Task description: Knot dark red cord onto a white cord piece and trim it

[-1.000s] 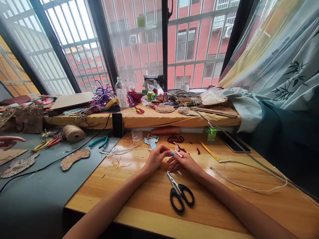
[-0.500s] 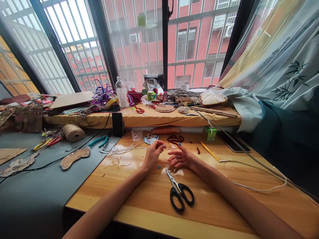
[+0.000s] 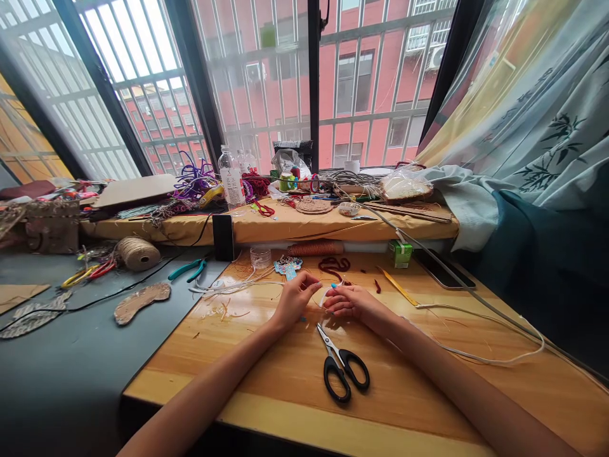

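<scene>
My left hand is closed in a pinch above the wooden table; what is between its fingertips is too small to make out. Facing it, my right hand has its thumb and fingers brought together. A thin white strip shows in the gap between the hands, by the right fingertips; I cannot tell which hand holds it. Below them lie scissors with black handles, blades slightly apart. Beyond my left hand is a light-blue beaded piece, and a dark red cord lies coiled to its right.
A clear round container, teal pliers, a twine spool and a curved cardboard piece lie leftward. Rightward are a yellow strip, a green box, a phone and a cable. A cluttered ledge runs behind.
My right thumb has lowered toward its fingers, closing the open hand. Both hands have shifted slightly, and the white strip now shows between them.
</scene>
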The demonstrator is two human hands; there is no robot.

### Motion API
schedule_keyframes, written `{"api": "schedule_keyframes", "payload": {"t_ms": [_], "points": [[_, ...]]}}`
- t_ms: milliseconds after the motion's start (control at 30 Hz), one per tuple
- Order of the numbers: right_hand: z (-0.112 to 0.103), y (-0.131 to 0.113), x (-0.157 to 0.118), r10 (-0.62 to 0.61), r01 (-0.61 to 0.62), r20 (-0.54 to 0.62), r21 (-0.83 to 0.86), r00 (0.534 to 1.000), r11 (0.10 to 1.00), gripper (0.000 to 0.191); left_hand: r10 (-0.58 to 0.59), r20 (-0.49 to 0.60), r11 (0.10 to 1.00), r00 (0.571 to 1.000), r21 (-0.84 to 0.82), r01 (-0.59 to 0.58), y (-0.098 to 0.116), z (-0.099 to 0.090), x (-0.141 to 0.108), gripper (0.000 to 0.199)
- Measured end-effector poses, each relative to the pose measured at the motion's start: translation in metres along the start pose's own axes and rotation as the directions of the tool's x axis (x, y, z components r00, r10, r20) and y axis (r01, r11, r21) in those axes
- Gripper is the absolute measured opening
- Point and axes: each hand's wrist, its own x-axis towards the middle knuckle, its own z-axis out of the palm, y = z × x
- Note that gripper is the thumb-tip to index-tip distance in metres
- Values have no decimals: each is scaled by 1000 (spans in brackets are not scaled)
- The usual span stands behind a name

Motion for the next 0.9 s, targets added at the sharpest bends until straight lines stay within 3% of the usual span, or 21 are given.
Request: {"api": "schedule_keyframes", "payload": {"t_ms": [300, 533, 900], "points": [[0, 1, -1, -30, 30, 34, 19, 999, 999, 17, 11, 101, 1000, 995, -26, -9, -4, 1, -1, 21], [6, 2, -3, -94, 97, -57, 51, 994, 994, 12, 42, 278, 998, 960, -59, -26, -1, 2, -3, 19], [8, 16, 7, -259, 265, -229, -3, 938, 964, 11, 101, 297, 994, 950, 15, -110, -2, 2, 0, 13]]}}
